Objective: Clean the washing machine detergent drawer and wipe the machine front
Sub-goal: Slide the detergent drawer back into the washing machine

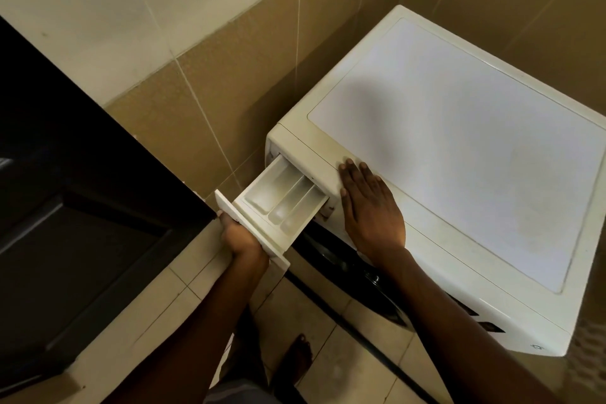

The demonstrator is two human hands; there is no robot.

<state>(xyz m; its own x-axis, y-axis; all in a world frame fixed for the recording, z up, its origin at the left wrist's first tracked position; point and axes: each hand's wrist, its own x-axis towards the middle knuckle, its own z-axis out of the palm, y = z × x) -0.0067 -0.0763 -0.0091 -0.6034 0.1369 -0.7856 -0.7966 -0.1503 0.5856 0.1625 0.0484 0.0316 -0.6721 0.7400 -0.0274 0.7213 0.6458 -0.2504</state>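
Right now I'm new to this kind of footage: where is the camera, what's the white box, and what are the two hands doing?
There is one picture, taken by a wide-angle camera worn on a person's head and looking down. There is no robot: those are the person's bare arms. The white box is a washing machine in a tiled corner. Its detergent drawer, which has three compartments, is pulled out. The left hand grips the drawer's front panel. The right hand lies flat on the machine's top front edge, probably bracing it. A dark panelled surface fills the left side.
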